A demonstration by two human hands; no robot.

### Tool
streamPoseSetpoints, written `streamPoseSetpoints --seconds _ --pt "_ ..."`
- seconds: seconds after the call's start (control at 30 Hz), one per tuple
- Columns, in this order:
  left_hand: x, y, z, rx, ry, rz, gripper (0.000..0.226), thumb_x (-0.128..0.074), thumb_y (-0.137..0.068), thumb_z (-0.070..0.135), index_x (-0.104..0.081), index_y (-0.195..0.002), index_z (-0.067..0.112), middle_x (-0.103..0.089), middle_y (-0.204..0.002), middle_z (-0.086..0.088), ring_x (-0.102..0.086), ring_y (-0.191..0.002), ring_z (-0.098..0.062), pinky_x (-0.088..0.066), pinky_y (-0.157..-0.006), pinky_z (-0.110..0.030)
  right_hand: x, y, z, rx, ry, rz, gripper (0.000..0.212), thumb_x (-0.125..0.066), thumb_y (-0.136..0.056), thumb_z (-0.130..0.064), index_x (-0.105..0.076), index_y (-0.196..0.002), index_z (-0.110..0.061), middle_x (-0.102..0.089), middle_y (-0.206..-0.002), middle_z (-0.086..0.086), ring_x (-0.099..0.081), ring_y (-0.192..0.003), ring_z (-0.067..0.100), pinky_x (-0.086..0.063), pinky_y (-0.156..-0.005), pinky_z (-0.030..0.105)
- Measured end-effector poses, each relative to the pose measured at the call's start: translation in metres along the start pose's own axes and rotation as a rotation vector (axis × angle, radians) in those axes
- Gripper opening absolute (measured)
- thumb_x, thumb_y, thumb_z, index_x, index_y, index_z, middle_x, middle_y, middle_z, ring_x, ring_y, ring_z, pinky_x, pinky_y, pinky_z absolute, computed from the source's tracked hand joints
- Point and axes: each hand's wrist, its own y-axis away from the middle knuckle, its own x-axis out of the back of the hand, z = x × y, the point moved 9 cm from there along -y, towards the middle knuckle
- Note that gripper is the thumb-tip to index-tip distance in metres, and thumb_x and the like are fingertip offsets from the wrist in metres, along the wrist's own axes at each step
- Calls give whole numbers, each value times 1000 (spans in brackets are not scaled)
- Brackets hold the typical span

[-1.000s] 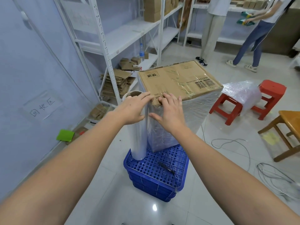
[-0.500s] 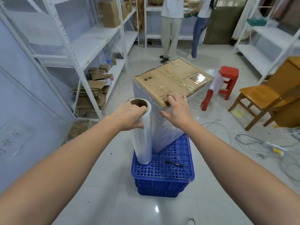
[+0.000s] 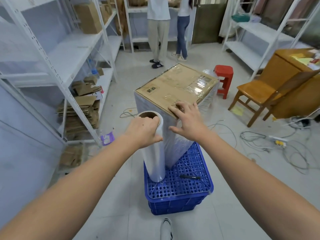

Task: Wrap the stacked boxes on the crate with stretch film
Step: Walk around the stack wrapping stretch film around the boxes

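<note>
now the tall stack of brown cardboard boxes (image 3: 174, 87), its sides already clouded with clear film, stands on the far half of the blue perforated plastic crate (image 3: 190, 186), its near corner pointing toward the person. the white roll of stretch film (image 3: 154, 158) stands upright just beside that near corner, toward the crate's left edge, its long axis vertical and parallel to the corner of the stack, its brown core open at the top. the left hand (image 3: 144, 131) grips the roll's upper end, fingers curled round the rim. the right hand (image 3: 187, 121) lies flat with fingers spread, pressing on the top box at its near corner, holding nothing. a black marker pen (image 3: 190, 177) lies on the crate near its front edge.

judging from this, the roll sits left of the stack, so the left hand is the one to carry it round while the right steadies the boxes; keeping the roll vertical and close to the sides should keep the film taut.
</note>
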Motion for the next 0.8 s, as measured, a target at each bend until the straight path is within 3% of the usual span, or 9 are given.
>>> streamPoseSetpoints --seconds 0.1,0.2,0.27,0.33,0.4,0.47,0.57,0.67,0.8 --pt "0 -8 -2 -71 6 6 55 -58 -91 71 -37 -94 20 -57 -86 2 -64 -87 -26 -33 -66 -35 -3 -7 5 -66 -42 78 67 -75 -76 -54 -54 -134 -28 -48 -133 7 -42 -127 30 -15 -116 60" --pt "6 -9 -1 -283 48 122 53 -56 -91 73 -42 -86 22 -46 -82 7 -52 -79 -21 -29 -70 -33 -3 -6 5 -66 -82 155 61 -78 -76 -47 -58 -131 -27 -50 -131 7 -45 -125 29 -14 -117 61" --pt "12 -3 -2 -434 82 274 52 -58 -88 72 -48 -89 21 -52 -94 4 -51 -87 -22 -34 -76 -36 -3 -3 5 -63 -101 153 62 -78 -77 -44 -58 -132 -26 -50 -131 8 -45 -126 29 -14 -116 62" --pt "13 -4 -11 -475 141 325 61 -62 -81 72 -58 -112 19 -55 -124 -1 -53 -116 -26 -37 -98 -41 -4 -1 4 -62 -102 103 63 -76 -79 -43 -55 -137 -27 -48 -135 7 -43 -130 28 -14 -117 62" --pt "7 -13 -23 -445 257 219 90 -61 -77 76 -45 -144 18 -36 -159 -4 -27 -152 -26 -19 -122 -42 0 1 3 -72 -132 62 61 -70 -85 -41 -52 -141 -27 -45 -141 6 -35 -138 27 -16 -117 60" --pt "-3 -23 -28 -425 312 58 112 -56 -76 84 -21 -161 18 -12 -172 -2 1 -160 -21 1 -129 -43 15 8 -6 -80 -236 114 52 -66 -89 -34 -56 -138 -22 -45 -144 6 -29 -143 25 -24 -118 51" --pt "-9 -36 -35 -447 318 -21 120 -56 -77 86 -12 -164 17 -13 -173 -3 0 -160 -20 4 -129 -44 44 25 -55 14 -286 273 36 -65 -91 -25 -65 -123 -8 -59 -130 9 -46 -131 24 -35 -111 34" --pt "-12 -43 -43 -532 302 -31 127 -59 -69 88 -12 -164 17 -17 -171 -1 -5 -159 -17 1 -129 -41 28 30 -109 2 -192 150 46 -59 -96 -41 -61 -128 -8 -63 -121 5 -52 -120 21 -40 -105 32" --pt "-7 -51 -55 -719 218 -152 142 -67 -57 93 -7 -165 23 -12 -172 5 -7 -157 -14 -2 -124 -30 1 23 -127 -242 58 13 62 -44 -94 -64 -61 -127 -13 -62 -108 3 -52 -110 23 -31 -113 41"
